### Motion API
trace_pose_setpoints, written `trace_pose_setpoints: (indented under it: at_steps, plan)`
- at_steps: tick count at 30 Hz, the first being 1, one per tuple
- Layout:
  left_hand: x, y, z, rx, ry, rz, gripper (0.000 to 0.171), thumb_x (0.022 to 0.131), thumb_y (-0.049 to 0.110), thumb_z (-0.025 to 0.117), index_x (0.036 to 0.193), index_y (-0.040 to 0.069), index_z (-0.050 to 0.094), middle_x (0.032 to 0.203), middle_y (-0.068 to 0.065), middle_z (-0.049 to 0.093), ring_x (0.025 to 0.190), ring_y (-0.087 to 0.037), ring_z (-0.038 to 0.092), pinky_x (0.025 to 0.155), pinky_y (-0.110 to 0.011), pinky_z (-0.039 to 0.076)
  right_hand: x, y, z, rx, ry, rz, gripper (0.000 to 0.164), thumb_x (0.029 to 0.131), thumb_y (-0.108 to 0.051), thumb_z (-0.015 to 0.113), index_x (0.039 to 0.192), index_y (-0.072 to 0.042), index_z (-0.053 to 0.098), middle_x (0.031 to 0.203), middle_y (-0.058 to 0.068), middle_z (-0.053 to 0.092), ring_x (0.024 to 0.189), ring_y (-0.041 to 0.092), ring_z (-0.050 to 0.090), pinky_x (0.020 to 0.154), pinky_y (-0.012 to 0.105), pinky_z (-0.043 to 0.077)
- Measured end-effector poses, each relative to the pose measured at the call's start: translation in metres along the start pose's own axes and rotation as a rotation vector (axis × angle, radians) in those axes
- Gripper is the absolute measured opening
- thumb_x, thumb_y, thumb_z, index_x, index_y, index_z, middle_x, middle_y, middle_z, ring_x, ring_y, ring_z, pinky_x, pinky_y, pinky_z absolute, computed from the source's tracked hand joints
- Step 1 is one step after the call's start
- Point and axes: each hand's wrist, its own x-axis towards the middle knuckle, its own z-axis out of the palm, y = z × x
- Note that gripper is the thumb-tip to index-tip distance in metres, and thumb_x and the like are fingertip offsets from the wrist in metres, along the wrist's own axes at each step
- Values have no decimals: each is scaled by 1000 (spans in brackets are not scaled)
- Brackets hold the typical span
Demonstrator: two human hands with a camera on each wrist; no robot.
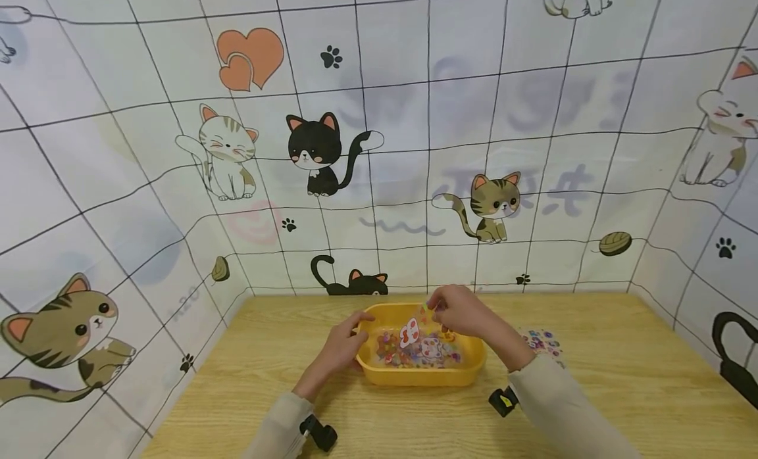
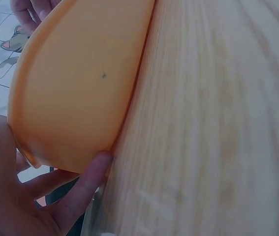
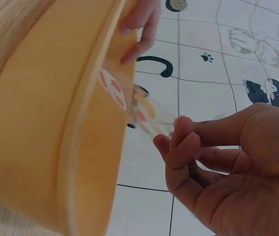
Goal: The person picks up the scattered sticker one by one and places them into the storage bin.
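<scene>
Clear printed film | right hand pinches its end | left hand grips yellow basin

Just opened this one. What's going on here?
A person is working over a yellow tub on a wooden table. The left hand grips one end of the tub, while the right hand pinches a clear sheet printed with colourful pictures, which slants between those fingers and the tub. More colourful pieces lie inside the tub, and a patch of similar ones lies on the table beyond the right forearm.
</scene>
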Motion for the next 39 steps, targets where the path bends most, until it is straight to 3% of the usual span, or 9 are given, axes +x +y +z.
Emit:
trace_pose_setpoints:
  at_steps: [4,6,11,14,17,22,27,33,39]
  plan:
    - [0,0,0,33,8,17,34,98,12,54,129,15,66,142,-15,63,110,-34,68,79,-41,61,3,-2,4,9,-22,52,24,92,4,64,115,9,66,85,13,68,57,15,63,55,29,52]
    - [0,0,0,29,5,18,34,98,12,55,130,15,66,142,-16,62,111,-35,68,80,-42,61,4,-2,5,8,-26,69,22,92,5,65,113,10,67,88,14,70,56,16,64,55,31,55]
    - [0,0,0,-41,-21,-18,35,99,13,53,133,15,64,144,-19,60,110,-35,67,53,-39,61,5,-1,4,-40,-25,57,21,96,3,60,111,12,71,100,22,75,52,15,64,53,31,56]
    - [1,1,0,-60,-29,-29,36,100,13,53,134,15,63,144,-20,59,107,-35,67,47,-39,58,7,-1,2,-93,-22,38,25,95,4,55,111,11,73,104,24,76,51,12,59,52,27,49]
    - [0,1,-1,-29,-20,-14,35,99,14,53,133,15,64,143,-19,60,107,-33,67,54,-37,61,8,-2,1,-146,-20,31,28,90,8,53,108,9,75,105,22,76,52,12,57,53,26,46]
    - [-1,0,-1,23,0,14,34,99,13,54,130,14,65,142,-16,62,109,-33,67,73,-40,62,11,-3,2,-138,-59,79,28,87,10,57,109,9,73,104,21,76,53,16,61,53,26,50]
    - [0,-1,0,37,12,19,34,97,13,55,129,15,66,141,-16,63,108,-33,66,80,-45,61,17,-5,1,-173,-81,125,19,86,9,60,94,6,76,81,13,75,50,17,65,50,26,52]
    - [3,-2,-1,41,8,37,34,97,12,55,130,15,65,140,-17,63,108,-32,68,77,-40,62,24,-3,-5,-243,-123,117,17,91,4,62,86,4,78,74,14,75,52,21,70,51,30,56]
    - [1,-2,-1,-26,-16,-8,35,98,13,53,132,16,64,142,-20,60,108,-34,66,53,-36,61,28,1,-5,-271,-152,125,19,89,6,60,82,3,77,68,11,73,52,21,70,51,28,56]
